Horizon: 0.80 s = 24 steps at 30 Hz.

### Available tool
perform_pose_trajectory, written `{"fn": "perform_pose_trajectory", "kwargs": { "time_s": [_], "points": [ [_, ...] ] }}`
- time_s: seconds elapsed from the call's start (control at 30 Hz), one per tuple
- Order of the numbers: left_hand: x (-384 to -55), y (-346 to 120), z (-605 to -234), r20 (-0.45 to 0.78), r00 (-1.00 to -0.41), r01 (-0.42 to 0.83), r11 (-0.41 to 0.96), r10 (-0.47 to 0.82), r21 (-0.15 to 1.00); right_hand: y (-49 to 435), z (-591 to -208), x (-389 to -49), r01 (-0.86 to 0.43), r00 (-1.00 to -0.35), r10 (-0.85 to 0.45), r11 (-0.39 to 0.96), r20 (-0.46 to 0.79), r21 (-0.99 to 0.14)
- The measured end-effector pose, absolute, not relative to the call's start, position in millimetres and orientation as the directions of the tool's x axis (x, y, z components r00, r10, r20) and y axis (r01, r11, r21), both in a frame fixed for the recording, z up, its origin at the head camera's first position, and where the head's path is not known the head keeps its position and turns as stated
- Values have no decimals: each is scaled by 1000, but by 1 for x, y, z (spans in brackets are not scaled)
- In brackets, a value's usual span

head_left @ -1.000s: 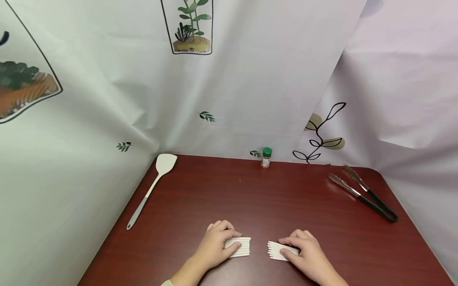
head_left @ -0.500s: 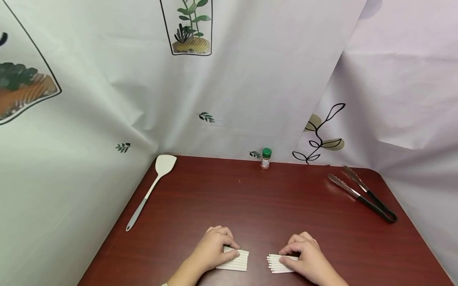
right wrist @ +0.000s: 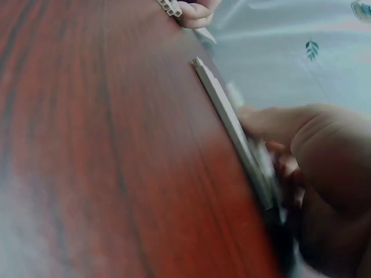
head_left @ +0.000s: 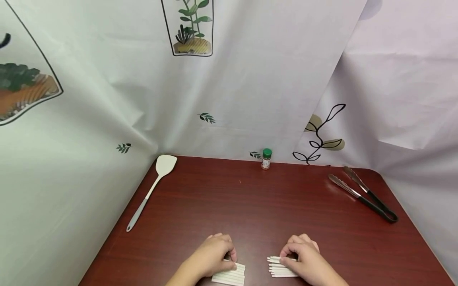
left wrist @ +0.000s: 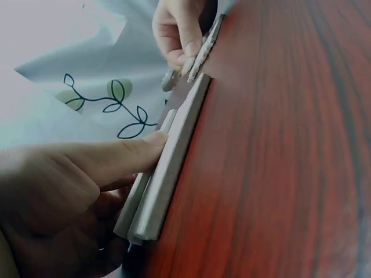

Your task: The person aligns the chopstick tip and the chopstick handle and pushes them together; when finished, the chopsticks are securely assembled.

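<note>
Two flat groups of slim white sticks lie on the dark red table near its front. My left hand (head_left: 211, 256) pinches the left group of sticks (head_left: 230, 275) at its far side, between thumb and bent fingers. In the left wrist view the thumb presses on a stick (left wrist: 174, 162) that stands near the table surface. On the other side, my right hand (head_left: 304, 256) pinches the right group of sticks (head_left: 280, 271), whose left ends are uneven. The right wrist view shows these sticks (right wrist: 226, 121) blurred beside the thumb. A gap separates the two groups.
A white spatula (head_left: 165, 165) with a grey handle lies along the left edge. At the back stands a small green-capped jar (head_left: 266, 159). Metal tongs (head_left: 368, 198) with black handles lie spread at the right. A patterned cloth (head_left: 250, 79) hangs around the table (head_left: 250, 198).
Both hands and both groups of sticks have moved nearer to the person. The left group has tilted slightly, and the fingers have drawn closer to the thumbs at the far sides.
</note>
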<state>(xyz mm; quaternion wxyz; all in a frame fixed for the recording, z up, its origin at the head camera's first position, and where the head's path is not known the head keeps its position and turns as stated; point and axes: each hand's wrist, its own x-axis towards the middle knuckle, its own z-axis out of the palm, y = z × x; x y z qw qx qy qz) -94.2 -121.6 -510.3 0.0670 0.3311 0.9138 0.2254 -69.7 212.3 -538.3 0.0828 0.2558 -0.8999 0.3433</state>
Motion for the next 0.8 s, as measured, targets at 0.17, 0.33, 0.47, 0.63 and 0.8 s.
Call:
{"fn": "perform_pose_trajectory", "kwargs": {
  "time_s": [0.17, 0.33, 0.47, 0.63, 0.8],
  "points": [
    [-101, -121, -517, 108, -740, 626, 621, 664, 471, 204, -547, -83, -645, -763, -421, 440, 491, -625],
    [-124, -107, -534, 266, -701, 664, 469, 662, 582, 191, -544, -100, -607, -794, -363, 517, 488, -603],
    [-141, -93, -541, 290, -723, 622, 407, 628, 669, 185, -544, -113, -607, -794, -375, 526, 479, -596],
    [-144, -89, -545, 320, -738, 617, 402, 594, 676, 180, -547, -116, -626, -779, -372, 455, 504, -633],
    [-138, -86, -548, 363, -734, 665, 498, 574, 557, 178, -549, -113, -657, -754, -406, 428, 517, -621]
  ]
}}
